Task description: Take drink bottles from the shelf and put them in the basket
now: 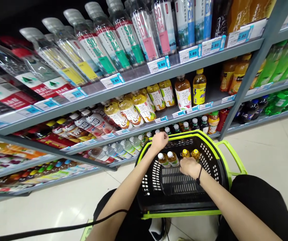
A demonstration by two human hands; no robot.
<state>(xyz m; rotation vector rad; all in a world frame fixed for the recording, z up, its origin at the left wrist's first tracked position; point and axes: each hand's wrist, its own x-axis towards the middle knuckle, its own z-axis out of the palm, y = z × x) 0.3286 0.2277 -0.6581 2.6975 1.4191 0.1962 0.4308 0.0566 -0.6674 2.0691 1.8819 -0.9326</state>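
Note:
A black shopping basket with a lime-green rim (210, 135) stands on the floor in front of me. Several drink bottles stand in its far part: two with white caps (167, 159) and two with yellow caps (190, 154). My left hand (159, 140) rests on the basket's far rim, fingers curled over it. My right hand (189, 166) is inside the basket, closed around the lower part of a yellow-capped bottle. A dark band circles my right wrist.
Grey store shelves (144, 82) run across the view, packed with soda water, tea and juice bottles and price tags. Green soda bottles (282, 63) fill the right bay. The basket's green handle (231, 154) sticks out right. Pale tiled floor (272, 147) lies around.

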